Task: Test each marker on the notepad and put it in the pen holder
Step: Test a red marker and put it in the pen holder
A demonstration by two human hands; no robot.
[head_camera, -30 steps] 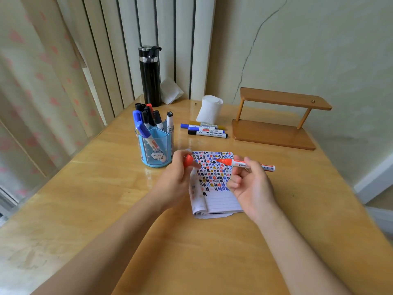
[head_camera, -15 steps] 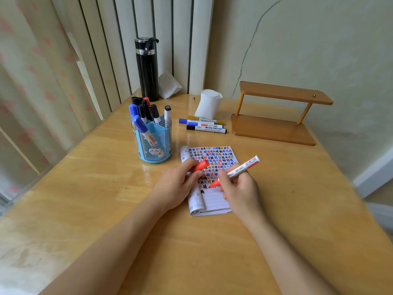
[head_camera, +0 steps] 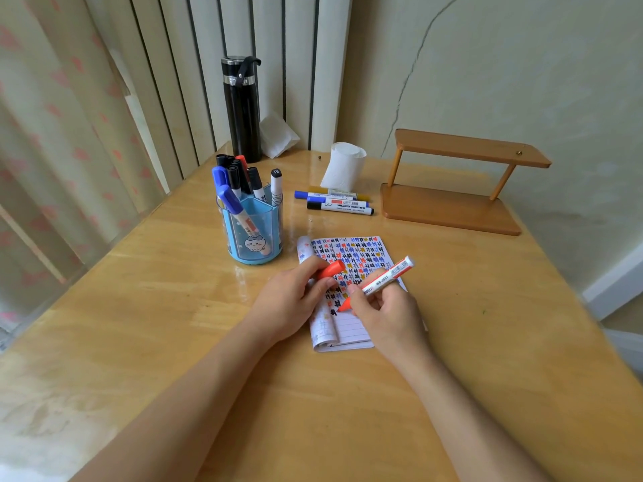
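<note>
A small notepad (head_camera: 351,252), its page covered with coloured marks, lies on the wooden table in front of me. My right hand (head_camera: 386,309) grips an uncapped red marker (head_camera: 382,280) with its tip touching the page. My left hand (head_camera: 292,300) rests on the notepad's left edge and pinches the red cap (head_camera: 331,269). A blue pen holder (head_camera: 255,234) with several markers stands left of the notepad. Three markers (head_camera: 335,201) lie on the table behind it.
A black flask (head_camera: 241,106) stands at the back by the blinds, with a crumpled tissue (head_camera: 278,135) beside it. A white paper roll (head_camera: 342,167) and a wooden shelf stand (head_camera: 452,189) sit at the back right. The table's right edge drops off near the wall.
My right hand turned the red marker from level above the page to tip-down on the notepad. My left hand, holding the cap, came down onto the notepad's left edge.
</note>
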